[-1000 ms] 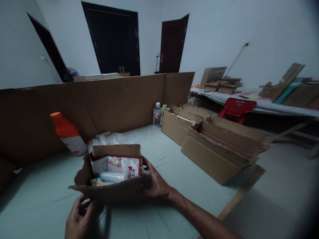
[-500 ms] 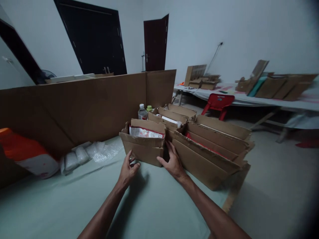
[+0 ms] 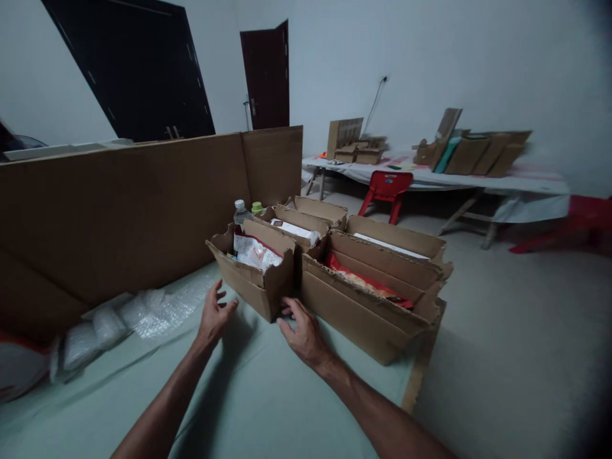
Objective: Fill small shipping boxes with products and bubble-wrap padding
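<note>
A small open cardboard box (image 3: 248, 280) with white and red packets inside stands on the pale green table (image 3: 268, 408), pushed against the larger cardboard boxes. My left hand (image 3: 214, 315) hovers just off its near left face, fingers spread and holding nothing. My right hand (image 3: 301, 331) rests at the box's near right corner, fingers apart, touching the corner and the front of a big open box (image 3: 358, 319).
Two more open boxes (image 3: 315, 220) stand behind, with a water bottle (image 3: 240, 212) beside them. A tall cardboard wall (image 3: 124, 210) runs along the back. Bubble wrap (image 3: 129, 315) lies at left. A red chair (image 3: 386, 188) and a box-laden table (image 3: 430, 175) stand beyond.
The small box slid away from me across the table up to the larger boxes. My left hand has come off it and both hands have drawn back a little.
</note>
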Demonstrator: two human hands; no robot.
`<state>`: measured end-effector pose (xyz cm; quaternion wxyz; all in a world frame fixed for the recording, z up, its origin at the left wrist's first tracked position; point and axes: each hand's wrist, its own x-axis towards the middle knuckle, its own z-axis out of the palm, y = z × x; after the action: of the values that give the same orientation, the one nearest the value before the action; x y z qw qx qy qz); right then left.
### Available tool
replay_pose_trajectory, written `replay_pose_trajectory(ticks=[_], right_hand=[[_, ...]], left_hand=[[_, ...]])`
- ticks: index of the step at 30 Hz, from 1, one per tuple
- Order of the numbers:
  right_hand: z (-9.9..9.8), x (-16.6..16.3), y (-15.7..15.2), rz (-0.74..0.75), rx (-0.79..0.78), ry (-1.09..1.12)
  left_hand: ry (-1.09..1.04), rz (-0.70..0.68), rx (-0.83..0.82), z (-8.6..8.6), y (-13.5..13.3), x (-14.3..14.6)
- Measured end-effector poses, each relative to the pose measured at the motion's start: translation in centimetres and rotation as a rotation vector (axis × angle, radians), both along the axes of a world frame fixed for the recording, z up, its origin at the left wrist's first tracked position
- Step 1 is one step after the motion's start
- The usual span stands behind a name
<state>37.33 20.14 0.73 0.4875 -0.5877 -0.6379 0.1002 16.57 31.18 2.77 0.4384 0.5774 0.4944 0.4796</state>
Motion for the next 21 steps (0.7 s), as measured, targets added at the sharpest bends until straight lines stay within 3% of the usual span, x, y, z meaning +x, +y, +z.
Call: replay_pose_trajectory(ticks=[5,8,12,21], right_hand=[[0.6,0.3,0.0,0.008,-0.027,-0.048],[1.0,0.0,-0.4,0.066,-0.046,-0.096],[1.7,0.1,-0.9,0.092,-0.104,-0.161],[4.3,2.9,-1.2,-0.052,-0.365,-0.085]], left_hand=[[-0.045,0.053,0.043,3.6,5.3,-1.2],[-0.092,-0.032,0.013,4.6,7.0,-0.8],[-0.123,-0.138,-0.037,4.0,6.3,0.3],[-0.128,-0.139,-0.029,2.6,3.2,2.3]])
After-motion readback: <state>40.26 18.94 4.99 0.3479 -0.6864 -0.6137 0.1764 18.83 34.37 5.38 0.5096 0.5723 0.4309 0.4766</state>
